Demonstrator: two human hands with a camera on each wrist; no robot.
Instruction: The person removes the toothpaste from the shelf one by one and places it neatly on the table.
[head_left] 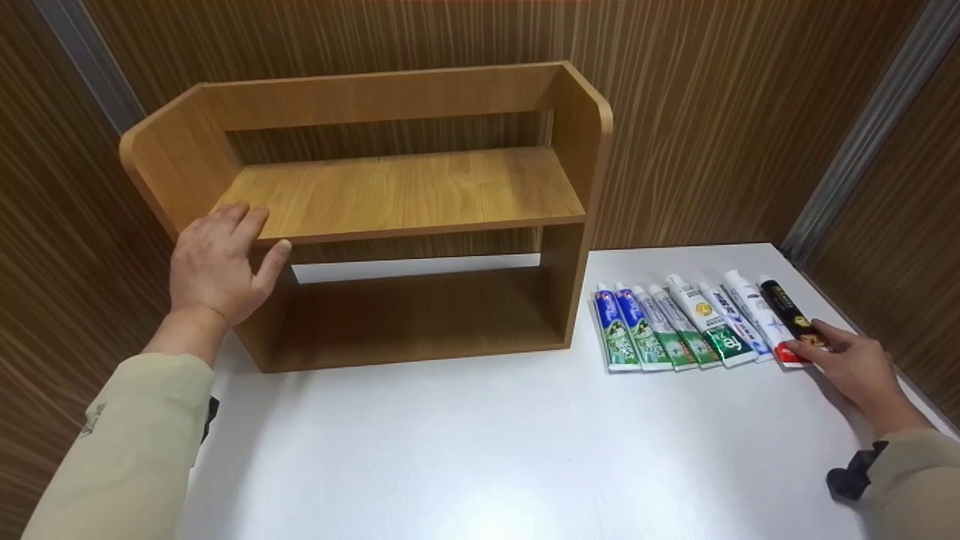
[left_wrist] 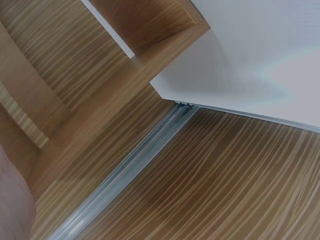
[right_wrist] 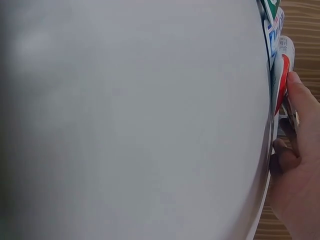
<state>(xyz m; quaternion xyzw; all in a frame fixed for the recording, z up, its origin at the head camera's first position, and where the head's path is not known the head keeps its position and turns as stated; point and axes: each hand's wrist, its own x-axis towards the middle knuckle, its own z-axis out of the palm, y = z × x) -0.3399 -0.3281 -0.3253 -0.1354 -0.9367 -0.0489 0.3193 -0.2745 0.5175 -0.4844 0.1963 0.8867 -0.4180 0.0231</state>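
Observation:
My left hand [head_left: 217, 266] rests at the front left of a wooden desktop shelf [head_left: 420, 229], its fingers over the edge of the upper board and the thumb spread apart. In the left wrist view only a sliver of that hand [left_wrist: 15, 200] shows beside the shelf's side. On the right, my right hand [head_left: 855, 367] pinches the lower end of a black toothpaste tube [head_left: 787, 304], the last in a row. Its thumb lies by the red end of a white toothpaste tube [head_left: 757, 307]. In the right wrist view the fingers of the right hand [right_wrist: 300, 165] curl beneath the thumb.
Several more toothpaste tubes, including a blue-and-green tube [head_left: 616, 330] and a white-and-green tube [head_left: 709, 319], lie side by side on the white table [head_left: 465, 442], right of the shelf. Striped wood-pattern panels [head_left: 712, 135] stand behind and at both sides.

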